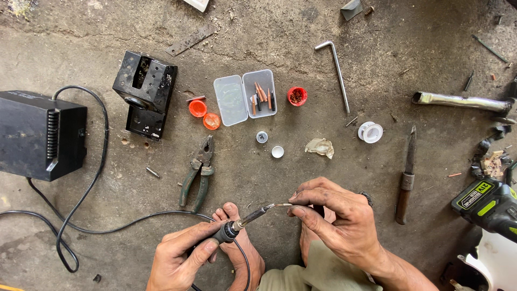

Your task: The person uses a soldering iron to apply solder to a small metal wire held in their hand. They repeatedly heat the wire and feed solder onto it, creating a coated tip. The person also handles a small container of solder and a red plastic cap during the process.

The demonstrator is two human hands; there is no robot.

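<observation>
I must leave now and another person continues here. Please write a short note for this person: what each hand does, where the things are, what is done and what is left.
Left hand: holds the soldering iron by its grip, tip pointing right.
Right hand: pinches a thin tip piece at the end of the iron.
Things: iron's cable runs to the black station box at left. Spare tips lie in the open clear case. Pliers lie on the concrete floor above the left hand.
Done: iron in hand, piece brought to its end.
Left: I cannot tell whether the piece is seated; check it.

Left hand (180, 253) fisted in a grip; right hand (336, 218) pinching.
</observation>
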